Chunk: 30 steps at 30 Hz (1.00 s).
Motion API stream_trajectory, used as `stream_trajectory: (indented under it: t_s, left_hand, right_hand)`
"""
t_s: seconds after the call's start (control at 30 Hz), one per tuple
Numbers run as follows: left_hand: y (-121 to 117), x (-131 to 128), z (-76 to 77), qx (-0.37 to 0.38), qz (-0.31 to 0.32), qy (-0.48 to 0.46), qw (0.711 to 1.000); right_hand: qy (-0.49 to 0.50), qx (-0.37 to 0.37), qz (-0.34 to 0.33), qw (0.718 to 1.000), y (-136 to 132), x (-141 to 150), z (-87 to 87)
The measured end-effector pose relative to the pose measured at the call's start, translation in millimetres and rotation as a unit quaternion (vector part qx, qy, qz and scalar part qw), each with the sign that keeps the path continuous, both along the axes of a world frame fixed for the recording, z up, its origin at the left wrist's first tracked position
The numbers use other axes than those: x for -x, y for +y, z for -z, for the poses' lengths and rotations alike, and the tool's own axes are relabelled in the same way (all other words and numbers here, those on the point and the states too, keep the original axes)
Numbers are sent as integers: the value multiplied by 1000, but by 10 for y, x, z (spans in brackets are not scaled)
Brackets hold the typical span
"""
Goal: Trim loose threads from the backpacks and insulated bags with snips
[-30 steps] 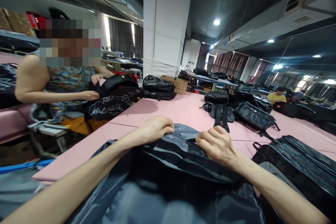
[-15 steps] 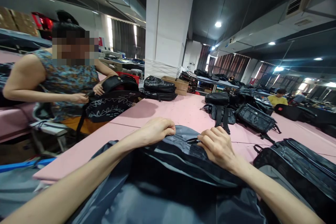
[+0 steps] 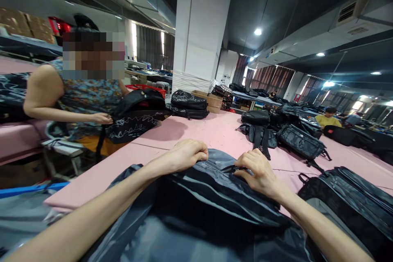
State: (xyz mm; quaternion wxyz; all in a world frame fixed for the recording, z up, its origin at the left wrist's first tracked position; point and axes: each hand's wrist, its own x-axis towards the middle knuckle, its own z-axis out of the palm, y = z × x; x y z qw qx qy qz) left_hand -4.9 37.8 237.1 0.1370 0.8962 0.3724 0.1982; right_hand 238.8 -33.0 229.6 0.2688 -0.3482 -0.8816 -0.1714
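An open grey-and-black backpack (image 3: 184, 237) lies in front of me, its mouth spread wide and its dark inside showing. My left hand (image 3: 190, 154) is closed in a pinch on the far edge of the bag's fabric. Across from it, my right hand (image 3: 257, 170) is curled around small black thread snips (image 3: 229, 168), whose pointed tips lie close to the grey lining. Its fingers cover most of the snips, so I cannot tell whether the blades are cutting anything.
The bag rests against a pink table (image 3: 211, 131). At right stands a dark camouflage backpack (image 3: 353, 196), with more bags (image 3: 299, 139) behind it. On the left, a co-worker (image 3: 89, 90) handles a black patterned backpack (image 3: 135, 125). A white pillar (image 3: 202, 28) rises beyond stacked bags (image 3: 188, 104).
My right hand has its fingers slightly more open around the snips, which sit deeper in its grip. The left hand keeps its pinch. The view has shifted slightly; the co-worker's far hand is now hidden.
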Motion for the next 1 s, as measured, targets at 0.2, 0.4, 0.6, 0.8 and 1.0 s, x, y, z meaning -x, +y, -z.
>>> stream_trajectory:
  t_s: [0.2, 0.4, 0.6, 0.8, 1.0]
  left_hand:
    - [20, -15, 11, -10, 5, -3, 1000]
    - [32, -12, 24, -12, 7, 6, 1000]
    - [5, 21, 28, -8, 23, 20, 1000]
    - [-130, -224, -13, -36, 140, 1, 989]
    - [-142, -454, 19, -50, 164, 49, 984]
  right_hand:
    - [-19, -12, -14, 1000, -52, -5, 6]
    - [37, -2, -1, 999, 25, 84, 51]
    - [223, 111, -8, 968, 59, 109, -1]
    - [281, 165, 46, 944, -2, -12, 17]
    - [277, 166, 44, 946, 4, -56, 76]
